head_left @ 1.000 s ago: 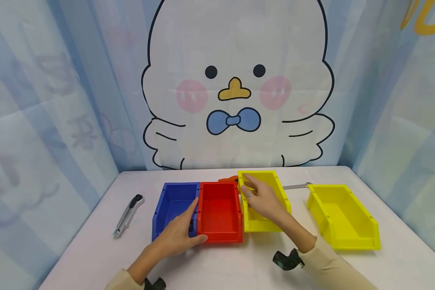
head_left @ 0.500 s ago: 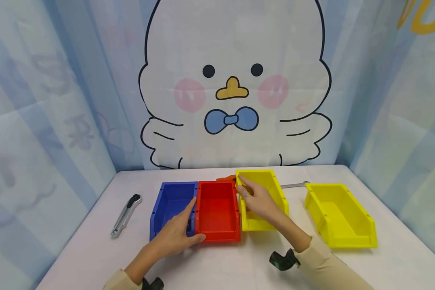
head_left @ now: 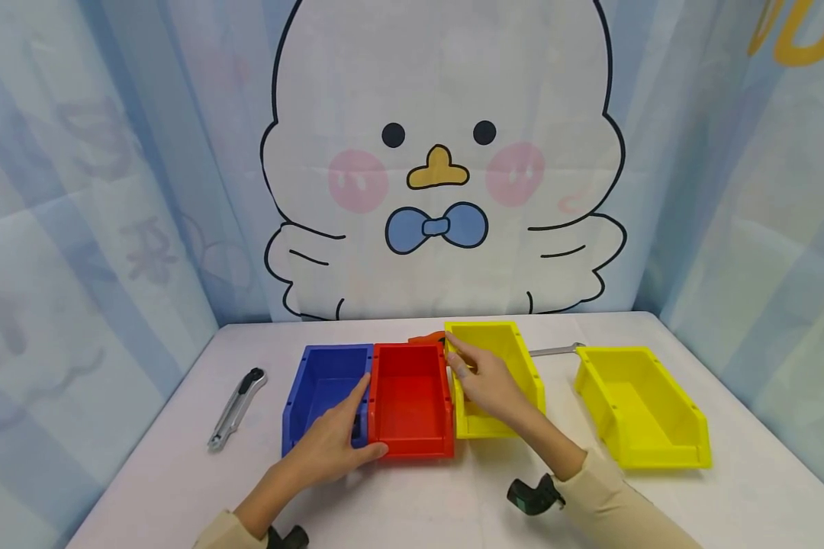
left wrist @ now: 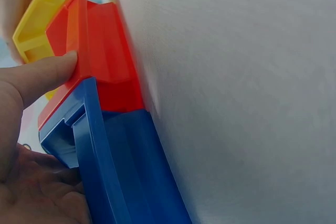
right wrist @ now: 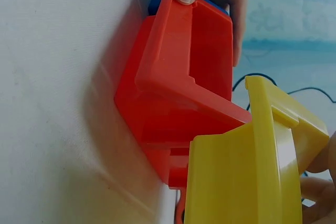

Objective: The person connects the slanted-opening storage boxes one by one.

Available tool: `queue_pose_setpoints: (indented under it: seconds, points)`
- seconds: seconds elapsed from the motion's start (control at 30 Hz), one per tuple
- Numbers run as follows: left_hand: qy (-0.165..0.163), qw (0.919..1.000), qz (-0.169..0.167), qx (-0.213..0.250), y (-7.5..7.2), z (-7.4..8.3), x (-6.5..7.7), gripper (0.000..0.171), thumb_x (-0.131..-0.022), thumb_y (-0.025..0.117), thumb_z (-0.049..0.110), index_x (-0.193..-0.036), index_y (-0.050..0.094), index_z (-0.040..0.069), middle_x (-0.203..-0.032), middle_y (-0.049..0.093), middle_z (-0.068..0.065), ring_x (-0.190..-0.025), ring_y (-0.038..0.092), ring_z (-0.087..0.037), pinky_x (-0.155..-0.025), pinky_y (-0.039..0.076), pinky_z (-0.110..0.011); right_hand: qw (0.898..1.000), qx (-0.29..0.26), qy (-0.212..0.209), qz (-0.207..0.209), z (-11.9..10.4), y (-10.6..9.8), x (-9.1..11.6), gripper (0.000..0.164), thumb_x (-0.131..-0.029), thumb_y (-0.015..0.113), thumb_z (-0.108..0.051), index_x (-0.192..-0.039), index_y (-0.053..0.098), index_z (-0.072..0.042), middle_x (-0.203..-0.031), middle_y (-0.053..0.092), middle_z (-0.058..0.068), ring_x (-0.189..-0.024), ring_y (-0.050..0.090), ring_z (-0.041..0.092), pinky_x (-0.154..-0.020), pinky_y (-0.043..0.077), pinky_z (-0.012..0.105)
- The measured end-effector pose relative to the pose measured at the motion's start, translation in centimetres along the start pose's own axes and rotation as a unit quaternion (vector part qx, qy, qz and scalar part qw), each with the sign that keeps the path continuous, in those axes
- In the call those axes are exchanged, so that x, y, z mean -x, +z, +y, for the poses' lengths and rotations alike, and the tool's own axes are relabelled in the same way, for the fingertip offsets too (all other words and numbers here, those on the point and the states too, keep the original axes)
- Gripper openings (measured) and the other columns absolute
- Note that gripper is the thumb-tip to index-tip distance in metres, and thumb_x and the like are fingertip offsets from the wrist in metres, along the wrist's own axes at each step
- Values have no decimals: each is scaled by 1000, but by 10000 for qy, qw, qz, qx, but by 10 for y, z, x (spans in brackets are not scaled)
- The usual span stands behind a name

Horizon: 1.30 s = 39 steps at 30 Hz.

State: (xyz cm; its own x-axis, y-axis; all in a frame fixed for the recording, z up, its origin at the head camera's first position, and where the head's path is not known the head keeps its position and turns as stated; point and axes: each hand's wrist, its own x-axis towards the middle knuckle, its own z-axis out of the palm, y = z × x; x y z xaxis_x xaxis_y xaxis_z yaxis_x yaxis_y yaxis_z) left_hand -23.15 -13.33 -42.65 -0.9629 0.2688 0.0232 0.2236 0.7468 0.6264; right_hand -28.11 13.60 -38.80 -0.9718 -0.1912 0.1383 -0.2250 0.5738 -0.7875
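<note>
A blue bin (head_left: 326, 381), a red bin (head_left: 412, 393) and a yellow bin (head_left: 484, 423) stand in a row in the head view. My left hand (head_left: 333, 438) spans the blue-red join. In the left wrist view its thumb (left wrist: 58, 72) presses the red bin's front rim, while the other fingers reach into the blue bin. My right hand (head_left: 490, 381) grips the yellow bin's left wall near the back, fingertips at its rim. The right wrist view has this yellow bin (right wrist: 231, 177) overlapping the red bin's side, its fingers partly hidden behind the wall.
A second yellow bin (head_left: 648, 412) stands apart at the right. A utility knife (head_left: 236, 408) lies at the left. Behind the row are a wrench (head_left: 556, 351), partly covered, and an orange object (head_left: 426, 338), mostly hidden. Curtains border the white table (head_left: 446, 503).
My right fingertips have shifted left, from inside the yellow bin to its left rim. My left hand keeps its place on the bins. The head view has shifted slightly.
</note>
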Motion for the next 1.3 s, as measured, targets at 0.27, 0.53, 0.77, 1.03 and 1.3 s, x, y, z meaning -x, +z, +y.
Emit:
queue_pose_setpoints:
  seconds: [0.27, 0.53, 0.77, 1.03, 1.3]
  points:
    - [0, 10000, -10, -8, 1, 0, 0, 115, -84, 90, 34, -171, 18, 16, -168, 44, -19, -148, 50, -47, -107, 52, -69, 10000, -80, -36, 15, 1, 1, 2, 52, -112, 52, -29, -163, 43, -22, -158, 58, 14, -142, 60, 35, -112, 57, 49]
    - [21, 10000, 4, -1, -1, -1, 0, 114, -84, 90, 33, -171, 18, 15, -167, 44, -20, -148, 51, -47, -108, 53, -68, 10000, -46, 67, -3, -4, 3, 1, 52, -112, 51, -28, -163, 43, -21, -159, 57, 12, -140, 61, 34, -108, 60, 47]
    - [16, 10000, -18, 4, 1, -3, -2, 113, -85, 89, 34, -171, 17, 16, -168, 44, -19, -148, 50, -46, -109, 52, -68, 10000, 25, 78, -1, -4, 4, 1, 52, -113, 50, -27, -163, 43, -19, -162, 53, 12, -140, 61, 34, -110, 58, 49]
    - [10, 10000, -15, -6, 2, -3, -2, 114, -86, 89, 35, -171, 16, 16, -168, 43, -18, -149, 50, -46, -109, 52, -68, 10000, -52, -64, -32, 2, 5, 2, 53, -113, 50, -27, -164, 41, -18, -166, 47, 12, -147, 55, 36, -116, 51, 52]
    - [12, 10000, -42, -18, 2, -3, -3, 114, -86, 89, 35, -172, 16, 17, -169, 42, -18, -149, 49, -46, -109, 52, -68, 10000, -72, 55, 21, 13, 17, 3, 53, -112, 51, -25, -163, 42, -16, -164, 50, 13, -136, 64, 33, -110, 58, 47]
